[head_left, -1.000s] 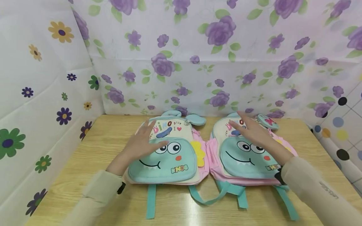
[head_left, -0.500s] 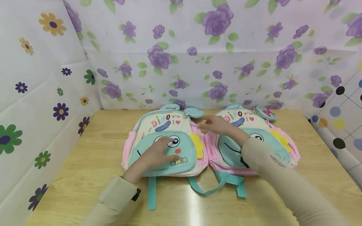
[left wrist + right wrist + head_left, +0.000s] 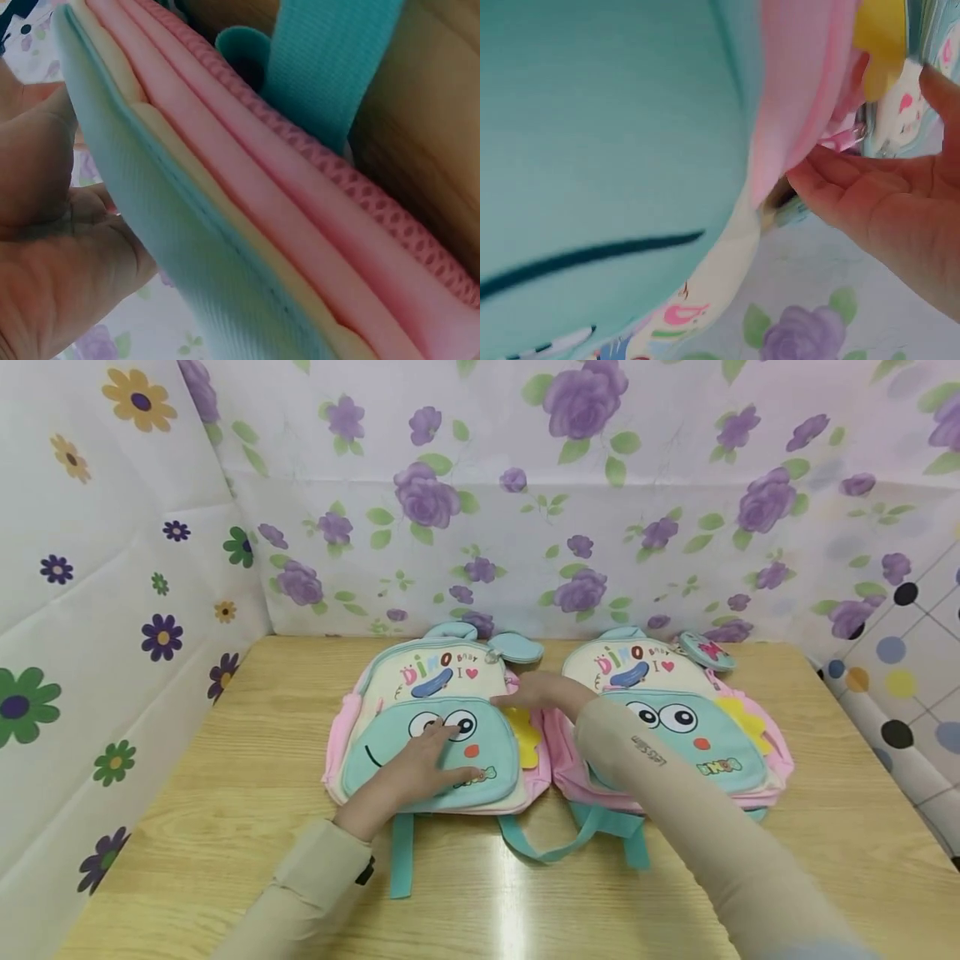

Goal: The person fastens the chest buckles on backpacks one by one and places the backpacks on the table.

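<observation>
Two matching child's backpacks lie face up side by side. The left backpack [image 3: 480,689] has a teal front pocket [image 3: 371,727] with cartoon eyes and a yellow trim. Over that pocket my left hand [image 3: 420,768] is spread, its fingers reaching across the eyes; contact is hard to make out. My right hand [image 3: 536,692] reaches to the left backpack's right side, beside the pocket's upper corner. In the right wrist view, this hand [image 3: 892,195] has its thumb apart from its fingers, near the yellow trim. The right backpack [image 3: 667,752] lies partly under my right forearm.
Teal straps [image 3: 551,852] trail from the bags onto the wooden table [image 3: 247,760]. Round pouches hang at the bags' tops, one [image 3: 516,647] on the left bag and one [image 3: 707,652] on the right. A flowered cloth [image 3: 480,510] backs the table.
My right hand has moved left from above the right backpack to the left backpack's side. My left hand has shifted right and down across the left backpack's pocket.
</observation>
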Motion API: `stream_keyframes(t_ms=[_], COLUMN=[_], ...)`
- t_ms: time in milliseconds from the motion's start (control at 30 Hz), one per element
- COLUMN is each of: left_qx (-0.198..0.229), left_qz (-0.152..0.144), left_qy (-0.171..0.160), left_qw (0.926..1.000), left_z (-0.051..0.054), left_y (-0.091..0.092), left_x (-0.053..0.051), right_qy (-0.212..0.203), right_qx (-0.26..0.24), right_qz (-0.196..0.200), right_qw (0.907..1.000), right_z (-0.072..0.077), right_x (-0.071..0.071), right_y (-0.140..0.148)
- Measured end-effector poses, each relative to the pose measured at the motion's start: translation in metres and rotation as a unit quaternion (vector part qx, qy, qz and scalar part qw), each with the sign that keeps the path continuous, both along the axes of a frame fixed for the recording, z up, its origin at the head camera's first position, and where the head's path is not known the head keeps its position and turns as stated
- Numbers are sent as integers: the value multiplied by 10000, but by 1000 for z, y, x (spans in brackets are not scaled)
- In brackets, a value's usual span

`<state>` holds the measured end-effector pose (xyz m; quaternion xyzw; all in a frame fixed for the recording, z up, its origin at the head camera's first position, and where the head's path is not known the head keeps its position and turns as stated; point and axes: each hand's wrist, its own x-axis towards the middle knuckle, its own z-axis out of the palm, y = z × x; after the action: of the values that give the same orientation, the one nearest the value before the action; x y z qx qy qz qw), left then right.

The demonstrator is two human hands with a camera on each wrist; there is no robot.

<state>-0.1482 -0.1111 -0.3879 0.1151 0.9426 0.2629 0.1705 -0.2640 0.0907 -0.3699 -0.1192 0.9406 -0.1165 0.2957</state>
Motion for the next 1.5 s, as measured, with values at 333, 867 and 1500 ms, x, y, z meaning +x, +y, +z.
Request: stream_keyframes(t_ms=[333, 867, 1500], left_qx=[-436, 108, 1075], left_qz=[-135, -225, 940], left_qy=[-124, -251, 1567], left_qw=[9989, 9994, 9773], left_z=[-1, 16, 74], left_y=[-1, -1, 49], left_x=[0, -2, 57], right_qy=[-506, -881, -506], right_qx=[223, -1945, -6472], right_qz=[-346, -1522, -2594], right_qw=[9979, 9650, 7150], right_z=[5, 22, 86], right_x=[-21, -26, 82], right_y=[-18, -4, -28])
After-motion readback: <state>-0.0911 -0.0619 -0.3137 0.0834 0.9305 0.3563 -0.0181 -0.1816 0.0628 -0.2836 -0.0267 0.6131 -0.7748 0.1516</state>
